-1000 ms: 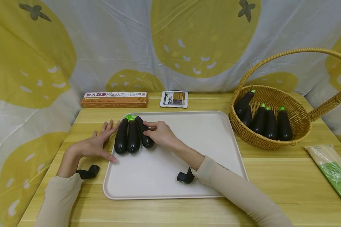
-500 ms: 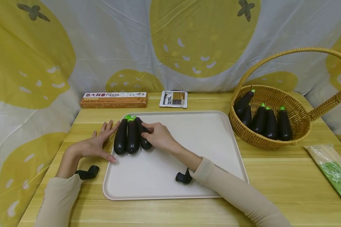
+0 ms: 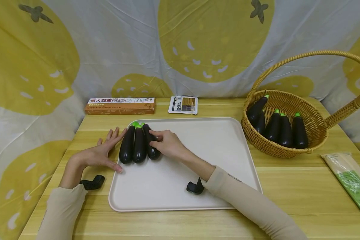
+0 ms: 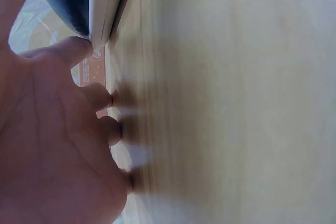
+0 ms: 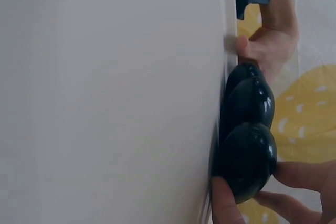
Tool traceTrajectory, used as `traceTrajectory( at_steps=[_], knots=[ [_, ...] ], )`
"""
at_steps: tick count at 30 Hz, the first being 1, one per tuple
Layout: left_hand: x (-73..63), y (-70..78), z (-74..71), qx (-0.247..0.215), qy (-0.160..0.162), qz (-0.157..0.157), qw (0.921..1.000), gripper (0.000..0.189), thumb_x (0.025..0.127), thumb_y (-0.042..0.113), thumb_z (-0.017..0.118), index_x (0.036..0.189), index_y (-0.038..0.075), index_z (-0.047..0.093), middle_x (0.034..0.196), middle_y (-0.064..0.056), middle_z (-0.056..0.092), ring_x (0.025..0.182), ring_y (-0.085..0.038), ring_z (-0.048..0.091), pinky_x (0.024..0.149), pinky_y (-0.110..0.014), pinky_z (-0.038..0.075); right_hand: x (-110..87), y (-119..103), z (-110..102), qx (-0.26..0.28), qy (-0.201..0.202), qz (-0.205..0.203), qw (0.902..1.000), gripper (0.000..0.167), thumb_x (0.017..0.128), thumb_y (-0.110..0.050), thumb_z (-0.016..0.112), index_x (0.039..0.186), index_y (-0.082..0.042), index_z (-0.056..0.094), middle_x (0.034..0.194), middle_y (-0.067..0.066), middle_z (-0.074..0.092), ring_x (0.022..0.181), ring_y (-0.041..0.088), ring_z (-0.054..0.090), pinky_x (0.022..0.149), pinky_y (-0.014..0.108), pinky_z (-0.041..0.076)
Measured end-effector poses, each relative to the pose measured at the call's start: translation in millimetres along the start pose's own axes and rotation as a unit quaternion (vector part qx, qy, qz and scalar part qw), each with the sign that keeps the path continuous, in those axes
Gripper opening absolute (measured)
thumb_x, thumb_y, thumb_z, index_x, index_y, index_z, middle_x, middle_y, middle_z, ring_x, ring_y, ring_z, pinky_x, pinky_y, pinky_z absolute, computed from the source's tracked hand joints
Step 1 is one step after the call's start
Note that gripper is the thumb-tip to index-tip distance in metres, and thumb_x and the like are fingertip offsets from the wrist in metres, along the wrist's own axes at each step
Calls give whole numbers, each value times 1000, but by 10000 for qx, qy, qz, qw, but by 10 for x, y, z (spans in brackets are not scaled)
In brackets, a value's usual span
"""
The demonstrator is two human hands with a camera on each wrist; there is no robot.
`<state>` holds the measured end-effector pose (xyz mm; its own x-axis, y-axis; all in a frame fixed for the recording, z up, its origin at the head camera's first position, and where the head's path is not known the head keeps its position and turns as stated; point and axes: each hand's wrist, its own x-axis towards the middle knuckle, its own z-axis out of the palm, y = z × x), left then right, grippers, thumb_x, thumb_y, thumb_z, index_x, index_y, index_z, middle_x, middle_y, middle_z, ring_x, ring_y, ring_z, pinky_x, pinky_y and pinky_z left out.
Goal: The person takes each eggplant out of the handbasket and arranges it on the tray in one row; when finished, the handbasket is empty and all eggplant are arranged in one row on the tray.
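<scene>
Three dark purple eggplants with green stem ends lie side by side on the white tray (image 3: 156, 193), near its left edge. The right hand (image 3: 169, 144) pinches the rightmost eggplant (image 3: 151, 145) between thumb and fingers; in the right wrist view the fingers grip that eggplant (image 5: 247, 163) at its side. Left of it lie the middle eggplant (image 3: 139, 148) and the leftmost eggplant (image 3: 127, 146), touching each other. With fingers spread, the left hand (image 3: 99, 155) rests at the tray's left edge; in the left wrist view several fingertips touch the tabletop, and one finger meets the tray rim.
On the right, a wicker basket (image 3: 283, 154) with a tall handle holds several eggplants. Behind the tray lie a pasta box (image 3: 120, 106) and a small flat packet (image 3: 183, 105). A green-and-clear package (image 3: 351, 180) lies at the right. A patterned cloth (image 3: 216, 40) hangs behind the table.
The right hand has shifted the rightmost eggplant slightly left, closer to the other two, which have also edged left. The left hand has stayed in place.
</scene>
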<state>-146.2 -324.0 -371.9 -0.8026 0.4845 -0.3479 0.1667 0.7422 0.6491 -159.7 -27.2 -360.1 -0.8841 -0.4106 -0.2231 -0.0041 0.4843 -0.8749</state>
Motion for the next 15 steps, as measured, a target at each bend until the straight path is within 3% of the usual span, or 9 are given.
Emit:
traceTrajectory(
  at_steps=[15],
  knots=[
    [4,7,-5,-42,-8,-20,10000,141,72,35,95,167,25,-9,167,-25,-31,151,-48,-36,112,-78,-23,34,18,6,-42,-87,-149,9998,49,100,-21,67,148,-22,58,115,13,75,84,13,57,68,21,41]
  ],
)
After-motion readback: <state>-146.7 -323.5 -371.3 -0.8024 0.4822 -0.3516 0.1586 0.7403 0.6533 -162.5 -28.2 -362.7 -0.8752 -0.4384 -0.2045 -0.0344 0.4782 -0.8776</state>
